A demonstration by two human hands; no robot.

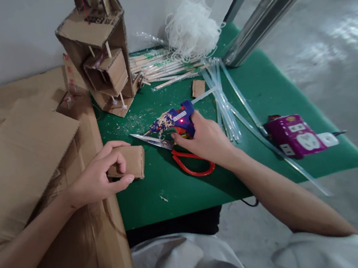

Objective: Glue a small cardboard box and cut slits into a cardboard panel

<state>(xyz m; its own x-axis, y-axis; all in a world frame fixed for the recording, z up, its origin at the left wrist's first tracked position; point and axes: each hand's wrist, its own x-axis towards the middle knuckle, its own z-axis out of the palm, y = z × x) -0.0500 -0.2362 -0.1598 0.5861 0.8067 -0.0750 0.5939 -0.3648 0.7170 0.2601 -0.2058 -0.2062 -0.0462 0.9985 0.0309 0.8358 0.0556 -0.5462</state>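
My left hand [107, 170] has its fingers bent over a small cardboard piece [133, 158], with the thumb along the near edge. The piece is at the left of the green tabletop. My right hand [208, 136] is closed round the handle of a blue hot glue gun [182, 116] with a lit red light. A clear glue stick [206, 94] sticks out of its back, and pale shavings cling to its front. Scissors with red handles [195, 174] lie beneath the gun and my right hand, their blades partly spread towards the cardboard piece.
A cardboard structure [122, 48] stands at the back left, beside large cardboard sheets [19, 161]. Wooden sticks [156, 68], white string [194, 30] and clear glue sticks [226, 114] lie behind. A purple power socket [294, 135] sits right; a metal post [259, 16] rises behind.
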